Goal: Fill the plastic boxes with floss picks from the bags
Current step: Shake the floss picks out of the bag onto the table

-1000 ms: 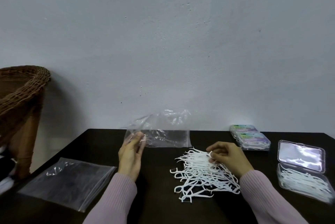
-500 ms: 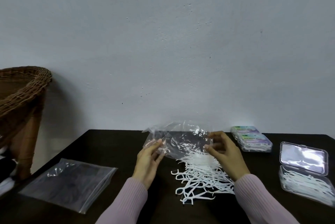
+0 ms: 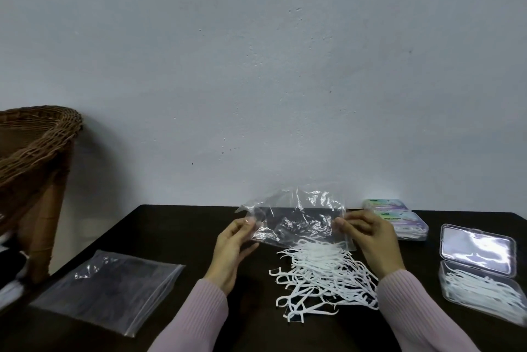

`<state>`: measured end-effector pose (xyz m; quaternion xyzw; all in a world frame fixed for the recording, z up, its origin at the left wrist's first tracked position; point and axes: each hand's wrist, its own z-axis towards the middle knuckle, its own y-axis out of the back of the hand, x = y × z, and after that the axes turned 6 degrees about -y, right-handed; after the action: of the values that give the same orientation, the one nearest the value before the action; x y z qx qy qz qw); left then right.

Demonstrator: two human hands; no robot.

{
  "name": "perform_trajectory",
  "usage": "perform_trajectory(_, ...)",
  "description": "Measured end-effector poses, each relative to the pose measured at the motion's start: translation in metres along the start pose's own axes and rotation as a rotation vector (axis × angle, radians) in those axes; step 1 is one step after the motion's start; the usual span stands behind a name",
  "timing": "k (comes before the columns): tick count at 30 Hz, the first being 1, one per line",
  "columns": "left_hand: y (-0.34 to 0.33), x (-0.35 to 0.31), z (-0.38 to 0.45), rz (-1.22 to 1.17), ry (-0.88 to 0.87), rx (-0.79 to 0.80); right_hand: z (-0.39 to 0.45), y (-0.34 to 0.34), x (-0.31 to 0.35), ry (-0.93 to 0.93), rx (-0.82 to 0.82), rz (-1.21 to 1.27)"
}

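you're pinching the empty bag (image 3: pixel 296 220) by both ends, left hand (image 3: pixel 232 249) and right hand (image 3: pixel 370 240); the floss picks (image 3: pixel 322 274) are lying directly beneath, nearer your right.

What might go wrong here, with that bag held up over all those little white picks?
The loose floss picks lie spread on the dark table, under the clear bag that the left hand and right hand pinch; a careless sweep of it may scatter them. The open box sits near the table's right edge, so a sleeve might knock it off. The empty bags at the left edge could slide off.
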<state>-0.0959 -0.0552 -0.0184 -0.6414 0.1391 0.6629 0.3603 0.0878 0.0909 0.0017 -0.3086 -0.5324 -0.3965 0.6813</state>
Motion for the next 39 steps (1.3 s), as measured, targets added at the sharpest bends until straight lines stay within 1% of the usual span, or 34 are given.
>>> perform_trajectory(6,0.001,-0.003,-0.001,0.097,-0.126,-0.025,0.002,0.003,-0.003,-0.032,0.031,-0.049)
perform_trajectory(9,0.004,-0.004,0.0,0.065,-0.159,-0.034,0.004,0.002,-0.003,-0.055,0.03,0.039)
perform_trajectory(11,0.004,-0.004,-0.002,0.075,-0.187,0.013,0.005,0.002,-0.002,-0.114,0.064,0.142)
perform_trajectory(13,0.004,-0.005,-0.004,0.133,-0.218,0.087,0.004,0.002,0.0,-0.177,0.114,0.208)
perform_trajectory(17,0.01,-0.01,-0.009,0.251,-0.252,0.182,0.002,0.002,0.0,-0.177,0.149,0.151)
perform_trajectory(20,0.02,-0.01,-0.014,0.35,-0.26,0.213,-0.001,0.001,0.001,-0.102,0.19,0.052)
perform_trajectory(23,0.028,-0.012,-0.017,0.388,-0.241,0.255,-0.006,-0.002,0.005,-0.012,0.226,-0.06)
perform_trajectory(26,0.037,-0.015,-0.019,0.401,-0.241,0.307,-0.007,-0.005,0.008,0.064,0.19,-0.126)
perform_trajectory(28,0.044,-0.02,-0.02,0.415,-0.235,0.337,-0.01,-0.008,0.013,0.11,0.214,-0.152)
perform_trajectory(31,0.056,-0.035,-0.023,0.408,-0.082,0.418,-0.013,-0.01,0.019,0.123,0.281,-0.212)
perform_trajectory(34,0.066,-0.054,-0.031,0.502,0.018,0.492,-0.012,-0.007,0.019,0.078,0.301,-0.207)
perform_trajectory(36,0.071,-0.064,-0.037,0.484,0.003,0.468,-0.012,-0.008,0.019,0.046,0.314,-0.23)
perform_trajectory(39,0.084,-0.075,-0.043,0.475,-0.106,0.33,-0.016,-0.02,0.022,0.038,0.348,-0.299)
